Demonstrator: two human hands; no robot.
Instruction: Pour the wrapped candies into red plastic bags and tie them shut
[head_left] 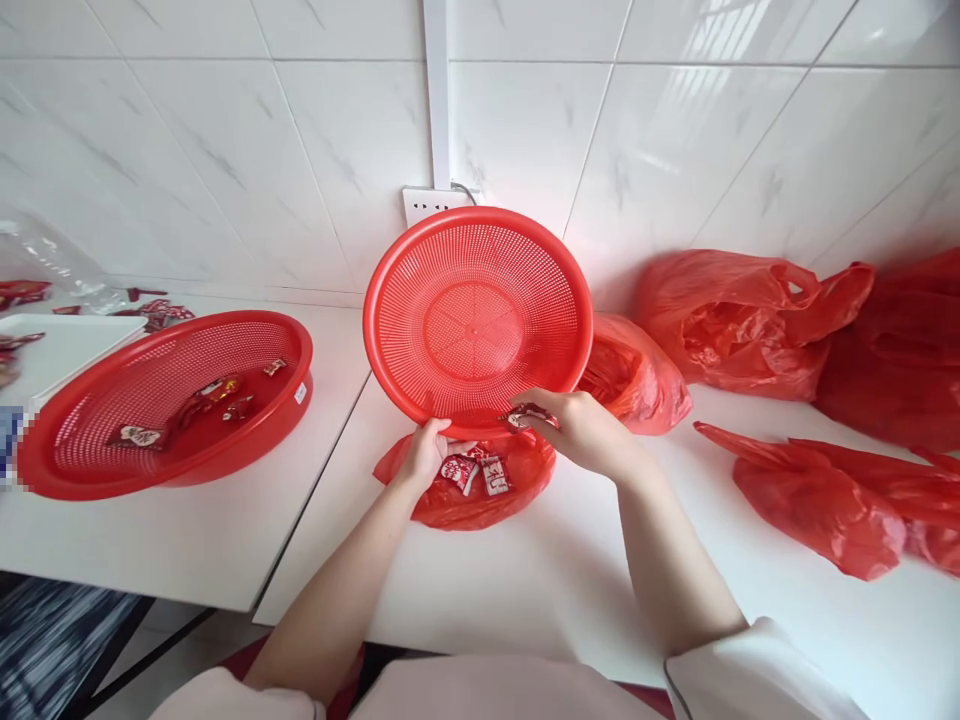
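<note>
A red perforated plastic basket (474, 330) is tilted up facing me over an open red plastic bag (480, 515). My left hand (426, 456) is closed on the basket's lower rim, thumb in front and fingers partly hidden below. At the rim's lower right, my right hand (581, 428) pinches a small dark-red snack packet (527, 414). Several red-and-white packets (480, 472) lie in the bag beneath. Apart from the pinched packet, I see nothing else inside the tilted basket.
To the left, a second red basket (292, 400) holds several packets, beside a white tray (67, 345). Red plastic bags (739, 325) crowd the back right, and another bag (821, 500) lies nearer. A power strip (420, 205) is against the tiled wall. A gap separates the two white tables.
</note>
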